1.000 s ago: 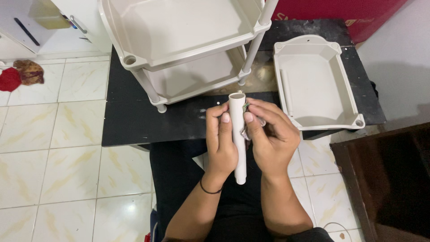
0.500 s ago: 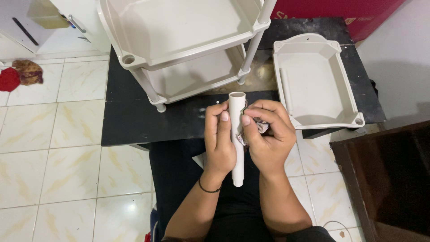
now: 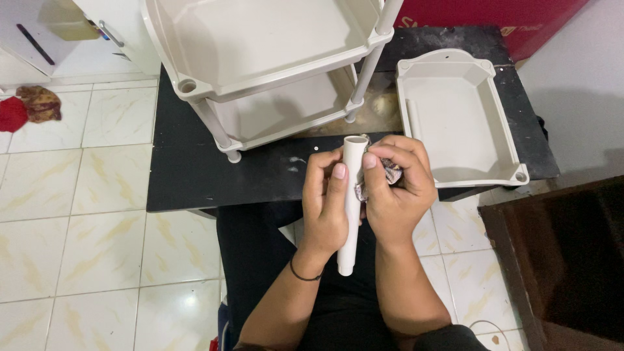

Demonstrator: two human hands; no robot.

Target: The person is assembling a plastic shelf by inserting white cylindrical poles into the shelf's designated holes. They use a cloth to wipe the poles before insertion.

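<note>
A cream plastic tube (image 3: pixel 351 214) stands roughly upright over my lap, its open end at the top. My left hand (image 3: pixel 327 205) wraps around the tube's left side with the thumb pressed on its upper part. My right hand (image 3: pixel 396 188) holds a crumpled patterned rag (image 3: pixel 390 172) against the tube's right side, thumb on the tube near the top. The rag is mostly hidden inside my fingers.
A black low table (image 3: pixel 195 169) lies ahead. On it stands a cream plastic shelf rack (image 3: pixel 260 45) with two tiers, and to the right a loose cream tray (image 3: pixel 455 117) with another tube (image 3: pixel 414 133) lying in it. White floor tiles lie left; a dark wooden piece sits right.
The tube's top has tilted slightly to the right. My right hand has slid up toward the tube's top with the rag, and my left thumb has shifted up too.
</note>
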